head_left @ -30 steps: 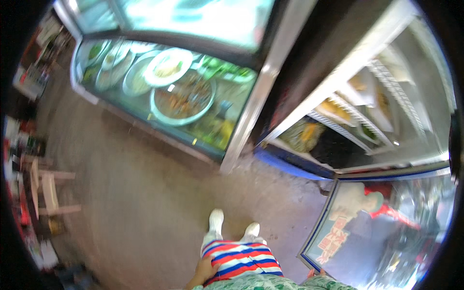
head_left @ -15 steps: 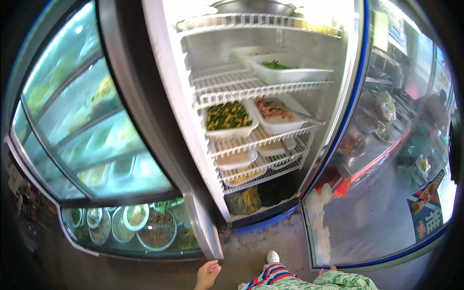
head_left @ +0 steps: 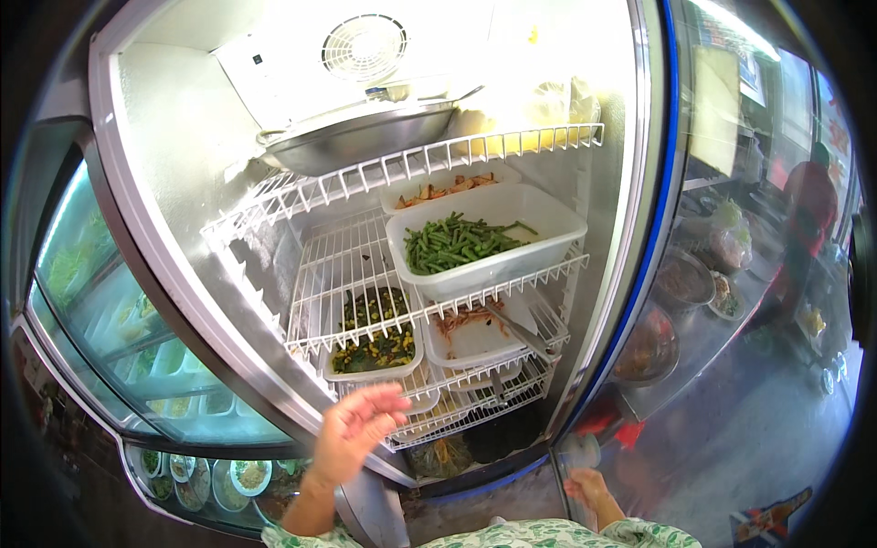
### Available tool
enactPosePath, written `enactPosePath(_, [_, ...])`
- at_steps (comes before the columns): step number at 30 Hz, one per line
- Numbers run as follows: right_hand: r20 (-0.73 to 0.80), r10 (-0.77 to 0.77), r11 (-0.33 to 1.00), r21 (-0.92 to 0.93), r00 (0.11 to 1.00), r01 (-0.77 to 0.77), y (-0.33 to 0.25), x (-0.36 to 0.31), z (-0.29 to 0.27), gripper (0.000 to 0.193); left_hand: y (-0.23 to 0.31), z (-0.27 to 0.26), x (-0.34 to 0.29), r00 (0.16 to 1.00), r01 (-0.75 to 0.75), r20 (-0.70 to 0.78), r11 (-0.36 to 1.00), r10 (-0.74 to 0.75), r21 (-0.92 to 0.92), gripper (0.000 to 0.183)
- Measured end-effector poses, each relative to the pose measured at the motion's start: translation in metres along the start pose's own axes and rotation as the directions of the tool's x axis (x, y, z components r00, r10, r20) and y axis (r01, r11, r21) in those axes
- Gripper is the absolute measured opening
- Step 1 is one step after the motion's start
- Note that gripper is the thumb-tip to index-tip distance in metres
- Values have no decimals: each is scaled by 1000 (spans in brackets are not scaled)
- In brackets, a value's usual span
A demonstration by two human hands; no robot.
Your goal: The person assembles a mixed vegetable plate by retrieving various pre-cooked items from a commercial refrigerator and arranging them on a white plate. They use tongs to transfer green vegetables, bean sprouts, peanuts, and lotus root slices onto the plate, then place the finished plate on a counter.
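My left hand (head_left: pixel 352 434) is raised in front of the fridge's lower shelves, fingers apart and bent, holding nothing. Just beyond it, a white tray of chopped greens with yellow bits (head_left: pixel 375 338) sits on a wire shelf (head_left: pixel 315 342). Beside that stands a white tray of reddish-brown food (head_left: pixel 470 340) with a utensil handle across it. One shelf higher, a deep white tub (head_left: pixel 493 265) holds cut green beans (head_left: pixel 457 242). My right hand (head_left: pixel 589 489) is low by the edge of the open glass door (head_left: pixel 713 429), its fingers curled; nothing shows in them.
A wide metal pan (head_left: pixel 365 137) and yellow bagged food (head_left: pixel 521 137) occupy the top shelf. Left of the fridge is a glass display case (head_left: pixel 155 338) with several food containers. Through the door I see a counter with bowls (head_left: pixel 644 342) and a person (head_left: pixel 808 210).
My view has come closer to the fridge and shows more of its upper part. My left hand has risen toward the shelves, its fingers spreading. More of my right hand shows now.
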State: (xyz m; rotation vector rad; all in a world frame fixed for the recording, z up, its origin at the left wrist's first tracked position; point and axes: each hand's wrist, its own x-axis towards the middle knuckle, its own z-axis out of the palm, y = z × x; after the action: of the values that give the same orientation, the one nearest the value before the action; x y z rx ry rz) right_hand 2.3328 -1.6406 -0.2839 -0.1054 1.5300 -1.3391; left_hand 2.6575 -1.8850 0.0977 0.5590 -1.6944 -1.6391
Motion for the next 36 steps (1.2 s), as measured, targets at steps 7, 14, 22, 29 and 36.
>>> enactPosePath(7, [264,-212,968,-79,941,240,-128,-7,49,25,24,18,54,994,-90,70,995,87,47,32])
enactPosePath(14, [55,103,995,-1,993,-104,112,8,-58,28,-167,59,-8,634,633,569,774,-524,8,39])
enactPosePath(22, [-357,468,767,-291,808,-572,229,-166,-156,34,-287,91,-184,387,877,675,477,-627,-60,40])
enactPosePath(29, [-591,110,901,-281,799,-331,276,-257,-200,59,-219,110,-234,548,809,490,578,-678,-105,43])
enactPosePath(36, [-463,-118,986,-159,878,49,203,-300,-173,86,-224,159,-297,510,826,537,558,-671,-87,42])
